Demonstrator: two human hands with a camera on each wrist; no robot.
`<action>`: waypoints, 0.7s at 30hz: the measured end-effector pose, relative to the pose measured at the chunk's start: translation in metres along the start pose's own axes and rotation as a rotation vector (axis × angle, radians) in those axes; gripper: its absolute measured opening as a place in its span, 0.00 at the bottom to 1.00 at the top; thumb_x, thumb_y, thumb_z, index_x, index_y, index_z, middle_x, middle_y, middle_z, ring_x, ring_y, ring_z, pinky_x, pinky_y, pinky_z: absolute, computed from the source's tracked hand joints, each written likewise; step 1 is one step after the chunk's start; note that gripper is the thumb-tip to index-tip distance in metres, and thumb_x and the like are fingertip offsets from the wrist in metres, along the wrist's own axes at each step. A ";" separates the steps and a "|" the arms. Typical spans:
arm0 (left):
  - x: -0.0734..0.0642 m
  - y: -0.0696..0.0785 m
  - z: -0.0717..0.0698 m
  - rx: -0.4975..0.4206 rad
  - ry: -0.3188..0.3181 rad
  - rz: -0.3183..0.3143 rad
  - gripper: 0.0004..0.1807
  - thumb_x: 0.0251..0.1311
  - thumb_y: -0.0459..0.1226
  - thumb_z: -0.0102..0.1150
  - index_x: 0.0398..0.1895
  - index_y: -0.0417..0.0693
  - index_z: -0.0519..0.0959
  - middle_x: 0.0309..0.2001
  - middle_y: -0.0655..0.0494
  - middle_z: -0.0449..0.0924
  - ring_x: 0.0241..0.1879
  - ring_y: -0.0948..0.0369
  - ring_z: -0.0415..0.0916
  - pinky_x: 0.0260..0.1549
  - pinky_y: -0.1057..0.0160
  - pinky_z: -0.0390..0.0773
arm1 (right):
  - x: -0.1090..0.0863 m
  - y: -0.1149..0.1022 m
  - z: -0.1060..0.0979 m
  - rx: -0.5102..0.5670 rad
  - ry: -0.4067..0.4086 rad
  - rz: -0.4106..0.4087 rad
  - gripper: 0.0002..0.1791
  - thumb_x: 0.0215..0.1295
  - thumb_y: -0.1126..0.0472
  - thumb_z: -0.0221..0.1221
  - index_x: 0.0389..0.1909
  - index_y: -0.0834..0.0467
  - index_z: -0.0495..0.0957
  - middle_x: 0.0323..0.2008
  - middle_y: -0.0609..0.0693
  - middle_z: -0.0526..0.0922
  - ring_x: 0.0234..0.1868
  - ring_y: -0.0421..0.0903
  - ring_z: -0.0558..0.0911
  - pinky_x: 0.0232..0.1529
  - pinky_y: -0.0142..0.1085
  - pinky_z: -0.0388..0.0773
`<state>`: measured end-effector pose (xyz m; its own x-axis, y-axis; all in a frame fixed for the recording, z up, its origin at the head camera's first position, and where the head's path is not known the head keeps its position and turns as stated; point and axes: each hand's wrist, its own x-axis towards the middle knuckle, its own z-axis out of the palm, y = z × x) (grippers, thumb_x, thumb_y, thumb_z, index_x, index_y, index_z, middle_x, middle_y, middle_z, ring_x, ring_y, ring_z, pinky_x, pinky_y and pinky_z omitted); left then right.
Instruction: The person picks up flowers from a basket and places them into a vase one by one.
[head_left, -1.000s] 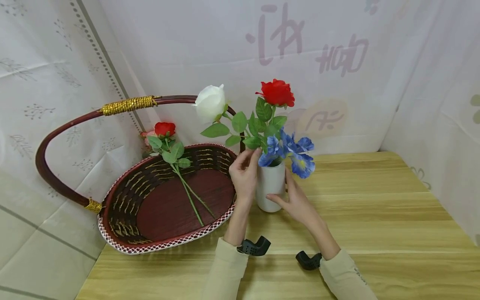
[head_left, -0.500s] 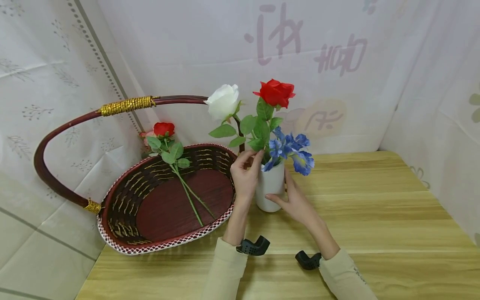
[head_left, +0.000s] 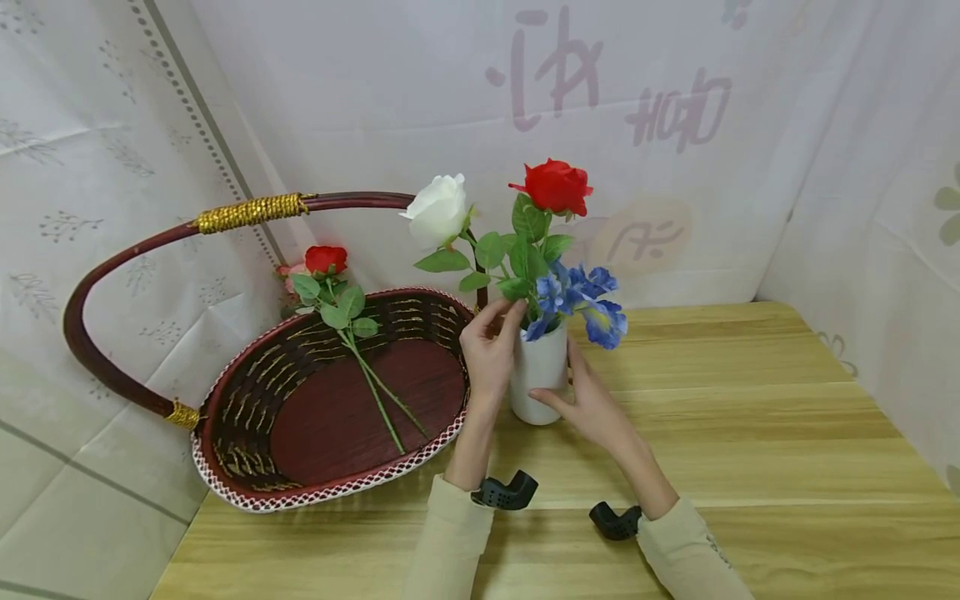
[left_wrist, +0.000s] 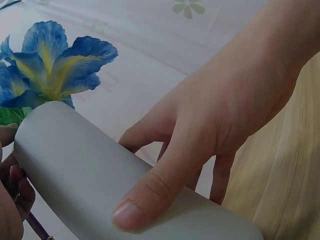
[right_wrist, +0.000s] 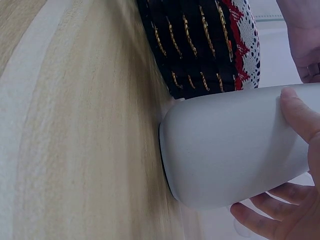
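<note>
A white vase [head_left: 538, 379] stands on the table beside the basket. My right hand [head_left: 596, 404] holds its side, thumb across the front and fingers round the far side; the left wrist view shows the same grip. At the vase's left rim, my left hand [head_left: 487, 350] pinches the stem of a white rose [head_left: 437, 210], which leans out to the left. The pinched spot itself is mostly hidden by the fingers. A red rose [head_left: 557, 187] rises upright from the vase, and a blue iris [head_left: 603, 321] droops over its right rim.
Left of the vase sits a dark red woven basket [head_left: 281, 500] with a tall arched handle [head_left: 97, 358]. Across its far rim lie a smaller red rose [head_left: 325, 260] and a pink flower [head_left: 288, 275], stems crossing inside. A printed white cloth [head_left: 420, 92] hangs behind the table.
The white rose's head has swung to the right and then slightly back. The blue iris has shifted a little to the left. Both hands have stayed nearly in place at the vase.
</note>
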<state>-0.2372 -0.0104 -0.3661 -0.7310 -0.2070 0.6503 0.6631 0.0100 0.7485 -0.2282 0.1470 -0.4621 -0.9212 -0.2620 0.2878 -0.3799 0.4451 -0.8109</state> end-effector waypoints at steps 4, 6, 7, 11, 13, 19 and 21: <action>0.001 0.000 0.000 -0.006 -0.008 -0.013 0.05 0.64 0.24 0.63 0.35 0.25 0.83 0.21 0.34 0.75 0.19 0.67 0.65 0.20 0.72 0.63 | 0.000 0.000 -0.001 -0.008 0.016 -0.015 0.57 0.67 0.45 0.66 0.82 0.53 0.36 0.77 0.60 0.53 0.72 0.59 0.65 0.62 0.55 0.75; 0.001 0.000 0.000 -0.011 -0.012 -0.024 0.05 0.64 0.24 0.63 0.35 0.25 0.83 0.21 0.34 0.74 0.19 0.67 0.65 0.20 0.71 0.64 | 0.000 0.000 -0.002 -0.009 0.017 -0.013 0.57 0.66 0.45 0.66 0.82 0.53 0.37 0.77 0.59 0.54 0.72 0.59 0.65 0.62 0.55 0.75; 0.000 0.000 0.000 -0.016 -0.014 -0.030 0.05 0.64 0.24 0.63 0.35 0.25 0.83 0.21 0.34 0.74 0.19 0.67 0.66 0.20 0.71 0.64 | 0.000 0.000 -0.002 -0.009 0.014 -0.013 0.57 0.66 0.45 0.66 0.82 0.54 0.38 0.77 0.60 0.54 0.71 0.59 0.66 0.61 0.55 0.75; -0.001 0.001 0.001 -0.027 -0.026 -0.050 0.05 0.63 0.23 0.63 0.35 0.24 0.83 0.21 0.34 0.74 0.19 0.69 0.66 0.20 0.72 0.64 | -0.002 0.001 -0.007 0.002 -0.003 -0.007 0.57 0.66 0.45 0.67 0.82 0.52 0.38 0.77 0.59 0.55 0.70 0.59 0.67 0.62 0.55 0.75; -0.001 0.001 0.001 -0.019 -0.036 -0.044 0.04 0.62 0.23 0.63 0.35 0.24 0.83 0.23 0.34 0.75 0.20 0.67 0.66 0.20 0.72 0.65 | -0.002 0.001 -0.009 0.009 -0.011 -0.016 0.57 0.66 0.46 0.67 0.82 0.50 0.38 0.77 0.59 0.56 0.70 0.59 0.68 0.61 0.55 0.75; -0.002 -0.011 0.004 0.017 -0.046 -0.027 0.04 0.62 0.23 0.65 0.34 0.25 0.84 0.27 0.34 0.79 0.21 0.58 0.66 0.21 0.68 0.65 | -0.002 0.003 -0.015 0.024 -0.025 -0.055 0.56 0.65 0.48 0.69 0.82 0.45 0.40 0.74 0.56 0.60 0.67 0.57 0.71 0.59 0.54 0.77; -0.002 -0.021 0.004 0.013 -0.043 -0.033 0.04 0.62 0.24 0.65 0.35 0.27 0.85 0.29 0.36 0.81 0.21 0.59 0.65 0.21 0.69 0.64 | -0.002 0.003 -0.015 0.020 -0.027 -0.061 0.56 0.65 0.48 0.69 0.82 0.45 0.40 0.74 0.56 0.61 0.67 0.57 0.71 0.59 0.54 0.77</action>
<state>-0.2506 -0.0059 -0.3825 -0.7590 -0.1654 0.6298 0.6364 0.0162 0.7712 -0.2288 0.1613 -0.4571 -0.8936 -0.3115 0.3231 -0.4332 0.4104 -0.8025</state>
